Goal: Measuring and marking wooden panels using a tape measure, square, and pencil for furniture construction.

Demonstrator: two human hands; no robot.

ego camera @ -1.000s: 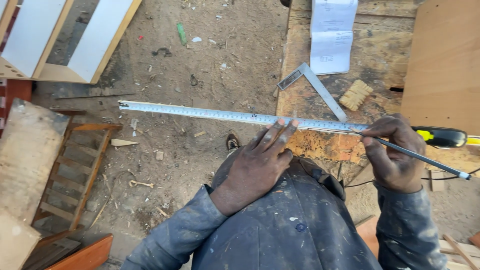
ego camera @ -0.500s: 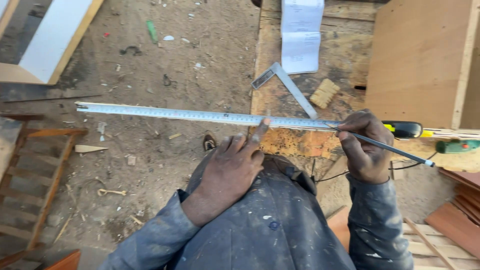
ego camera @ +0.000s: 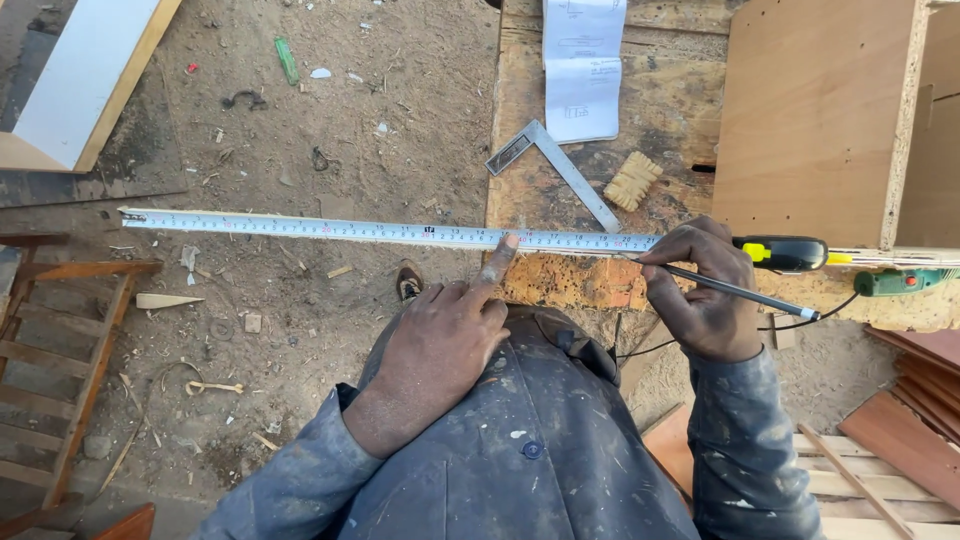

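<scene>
Head view shows the left hand (ego camera: pixel 440 345) with its forefinger stretched out and pressing on the long ruler (ego camera: pixel 380 232), the other fingers loosely bent and holding nothing. Right hand (ego camera: pixel 700 290) is closed around a pencil (ego camera: pixel 740 293), whose tip touches the ruler just left of this hand. Beyond both hands, on the worn tabletop (ego camera: pixel 680 110), lie a metal square (ego camera: pixel 555 170) and a folded paper (ego camera: pixel 583 70).

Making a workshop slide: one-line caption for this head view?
Left hand steadies a tape measure while right hand marks with a pencil.
</scene>
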